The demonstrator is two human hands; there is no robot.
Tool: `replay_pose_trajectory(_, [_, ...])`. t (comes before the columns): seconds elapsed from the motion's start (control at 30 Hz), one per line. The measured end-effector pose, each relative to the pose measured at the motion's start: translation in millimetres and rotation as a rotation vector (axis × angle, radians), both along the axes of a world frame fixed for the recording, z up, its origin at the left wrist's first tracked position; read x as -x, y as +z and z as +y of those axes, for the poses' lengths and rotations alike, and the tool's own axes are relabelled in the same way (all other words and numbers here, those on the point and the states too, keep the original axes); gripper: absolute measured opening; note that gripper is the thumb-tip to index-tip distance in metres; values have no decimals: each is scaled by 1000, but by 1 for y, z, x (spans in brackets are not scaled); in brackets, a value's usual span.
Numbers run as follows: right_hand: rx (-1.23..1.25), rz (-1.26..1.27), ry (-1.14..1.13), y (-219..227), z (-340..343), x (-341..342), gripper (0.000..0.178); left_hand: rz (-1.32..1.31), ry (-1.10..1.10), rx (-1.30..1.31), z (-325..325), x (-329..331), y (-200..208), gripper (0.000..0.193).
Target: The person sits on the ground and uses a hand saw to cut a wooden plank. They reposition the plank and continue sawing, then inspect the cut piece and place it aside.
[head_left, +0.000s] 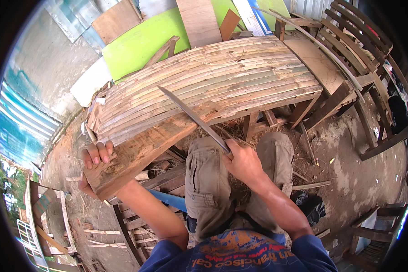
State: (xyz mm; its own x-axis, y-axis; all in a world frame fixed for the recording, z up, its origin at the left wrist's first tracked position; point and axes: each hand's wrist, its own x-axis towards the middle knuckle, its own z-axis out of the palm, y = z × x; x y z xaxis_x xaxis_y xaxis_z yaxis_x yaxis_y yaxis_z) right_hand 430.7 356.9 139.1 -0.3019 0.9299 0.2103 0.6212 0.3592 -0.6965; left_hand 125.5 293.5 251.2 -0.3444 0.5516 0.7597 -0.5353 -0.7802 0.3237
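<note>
My left hand (pixel 96 154) grips the near left end of a thick, rough brown wooden beam (pixel 143 147), its fingers over the top edge. The beam slants up to the right, and its far end lies at the front edge of a bamboo-slat bench (pixel 258 63). My right hand (pixel 244 164) is closed round the handle of a long-bladed knife (pixel 190 113), and the fingers hide most of that handle. The knife's narrow grey blade points up and left, crossing over the beam near its far end. Whether blade and wood touch, I cannot tell.
Below my left forearm shows a blue, saw-like blade (pixel 170 199). Slatted wooden frames (pixel 349 45) stand at the right. Wood scraps (pixel 109 238) litter the ground at lower left, and a black plastic bag (pixel 310 206) lies right of my knees. Green board (pixel 145 43) leans behind the bench.
</note>
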Motion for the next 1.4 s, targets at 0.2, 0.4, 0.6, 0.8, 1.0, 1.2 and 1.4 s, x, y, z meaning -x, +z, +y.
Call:
replay_pose_trajectory(0.2, [54,6,-76,-23,25,-6,28,44,-15,20,2,4,9,40])
replay_pose_trajectory(0.4, [1,-14,-130,-51,38,-15,27,39,-2,52,5,-4,14,40])
replay_pose_trajectory(0.6, [-126,8,-25,-43,18,-13,31,32,-17,47,6,3,15,40])
replay_pose_trajectory(0.8, [-15,-23,-42,-23,11,1,32,57,-25,51,3,1,16,40])
replay_pose_trajectory(1.0, [89,-45,-144,-45,32,-5,29,25,-47,56,3,4,12,39])
replay_pose_trajectory(1.2, [121,-41,-230,-57,40,-7,28,74,-56,15,3,5,3,38])
replay_pose_trajectory(1.4, [18,20,-26,-30,0,1,29,40,-48,-15,-7,7,-4,34])
